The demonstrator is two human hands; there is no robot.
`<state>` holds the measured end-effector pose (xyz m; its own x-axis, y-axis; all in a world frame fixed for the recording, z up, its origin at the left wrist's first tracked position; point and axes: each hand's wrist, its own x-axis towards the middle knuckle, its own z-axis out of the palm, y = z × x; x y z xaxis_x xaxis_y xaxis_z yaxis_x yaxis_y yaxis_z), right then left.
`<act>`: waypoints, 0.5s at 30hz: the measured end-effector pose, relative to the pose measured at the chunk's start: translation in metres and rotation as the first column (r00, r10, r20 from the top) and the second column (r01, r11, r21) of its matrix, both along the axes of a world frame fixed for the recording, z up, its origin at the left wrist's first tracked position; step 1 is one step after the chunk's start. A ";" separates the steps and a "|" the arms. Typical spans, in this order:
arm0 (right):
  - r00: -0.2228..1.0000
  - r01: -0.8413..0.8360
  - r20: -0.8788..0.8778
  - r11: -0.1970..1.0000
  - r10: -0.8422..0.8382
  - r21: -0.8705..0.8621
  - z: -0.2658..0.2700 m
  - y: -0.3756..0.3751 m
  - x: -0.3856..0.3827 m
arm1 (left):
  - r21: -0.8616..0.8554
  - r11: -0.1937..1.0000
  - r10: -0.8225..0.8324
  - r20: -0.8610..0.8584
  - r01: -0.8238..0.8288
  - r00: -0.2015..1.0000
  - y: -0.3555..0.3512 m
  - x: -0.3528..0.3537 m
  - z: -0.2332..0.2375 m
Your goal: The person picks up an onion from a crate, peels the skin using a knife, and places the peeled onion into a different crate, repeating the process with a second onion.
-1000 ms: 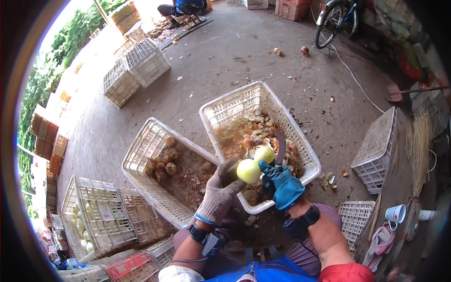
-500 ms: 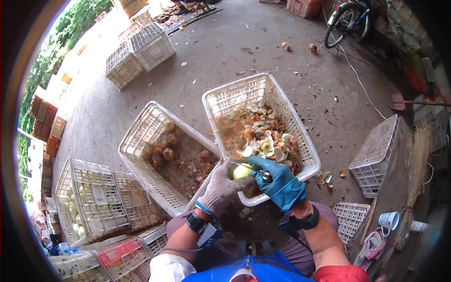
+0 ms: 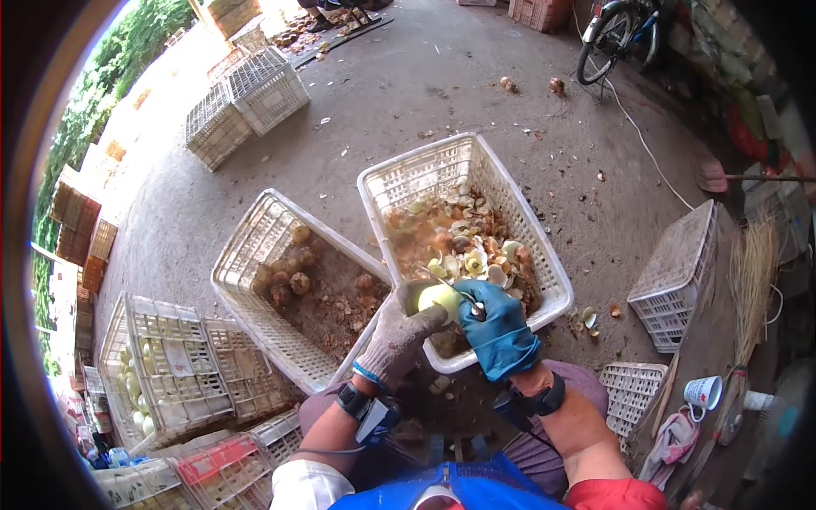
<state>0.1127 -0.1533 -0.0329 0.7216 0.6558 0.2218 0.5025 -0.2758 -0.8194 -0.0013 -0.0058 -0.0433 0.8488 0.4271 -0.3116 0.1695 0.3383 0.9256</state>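
Note:
My left hand [image 3: 396, 330], in a greyish knit glove, is closed around a pale green peeled onion [image 3: 437, 298]. Against the onion's right side is my right hand [image 3: 500, 338] in a blue rubber glove, its fingers wrapped around a small knife [image 3: 478, 311] whose blade is mostly hidden. A thin strip of peel stands up at the top of the onion. Both hands are above the near end of a white plastic crate [image 3: 557, 276] holding onion skins and trimmings [image 3: 476, 246]. Left of it, a tilted crate [image 3: 242, 246] contains several unpeeled brown onions [image 3: 299, 283] and loose dirt.
Stacked crates [image 3: 174, 365] at left hold pale peeled onions [image 3: 132, 382]. More crates [image 3: 270, 89] stand farther back. At right are an upturned crate [image 3: 671, 280], a straw broom [image 3: 752, 289], a white cup [image 3: 703, 393] and a bicycle [image 3: 612, 42]. A cable crosses the floor.
The onion now shows more of its pale surface, with a peel strip lifted at its top. My right hand has turned and come slightly lower. The view has shifted a little.

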 end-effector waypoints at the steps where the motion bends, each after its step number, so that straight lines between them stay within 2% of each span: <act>1: 1.000 0.001 -0.026 1.000 0.000 0.018 0.000 0.000 -0.001 | -0.030 0.999 0.025 0.017 -0.024 1.000 0.000 0.000 -0.001; 3: 0.997 0.003 -0.079 0.999 0.001 0.051 -0.001 0.001 -0.001 | -0.124 0.991 0.042 0.018 -0.040 0.999 0.001 0.000 0.002; 4: 0.995 0.057 -0.084 0.995 -0.049 0.088 -0.002 0.003 -0.001 | -0.196 0.979 0.059 0.025 -0.053 0.998 0.000 0.000 0.007; 7: 0.887 0.221 -0.386 0.967 -0.253 -0.126 0.009 0.002 0.005 | -0.429 0.900 0.126 0.090 -0.075 0.988 0.004 -0.001 0.014; 8: 0.908 0.279 -0.335 0.960 -0.253 0.031 -0.004 0.003 0.009 | -0.504 0.861 0.151 0.119 -0.071 0.981 0.007 -0.002 0.016; 9: 0.912 0.268 -0.330 0.963 -0.244 0.027 -0.003 0.000 0.015 | -0.554 0.832 0.151 0.155 -0.040 0.976 0.010 -0.004 0.015; 11: 0.967 0.180 -0.197 0.981 -0.163 0.070 -0.002 -0.001 0.021 | -0.643 0.765 0.158 0.230 0.028 0.960 0.016 -0.006 0.011; 14: 0.982 0.020 -0.189 1.000 -0.016 0.016 0.013 0.002 0.016 | -0.423 0.906 0.084 0.126 -0.023 0.988 0.012 -0.002 0.003; 15: 0.972 -0.045 -0.232 0.999 0.046 0.010 0.020 0.002 0.013 | -0.266 0.964 0.033 0.103 -0.004 0.994 0.011 -0.002 0.005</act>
